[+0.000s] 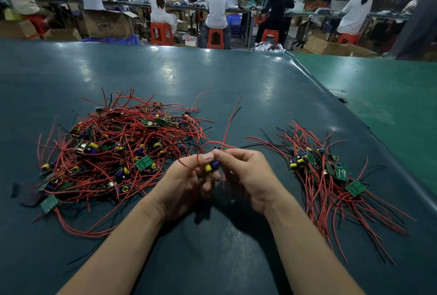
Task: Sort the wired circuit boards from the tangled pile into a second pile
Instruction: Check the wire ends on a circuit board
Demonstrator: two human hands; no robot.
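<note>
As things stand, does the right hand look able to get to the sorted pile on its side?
Probably yes: the table between the right hand and the sorted pile lies bare, though that hand, with the left hand, grips a circuit board.

1. The circuit board [212, 166] held at the frame's centre is mostly covered by the fingers of the left hand [186, 183] and right hand [246, 176]; only yellow and blue parts show.
2. Both forearms are cut off by the bottom edge.
3. In the tangled pile [118, 152], centre left, boards low down are buried under red wires; their number cannot be told.
4. The workers [216, 8] along the top are blurred and face away.
5. The table [212, 77] runs past the left and bottom edges.
</note>
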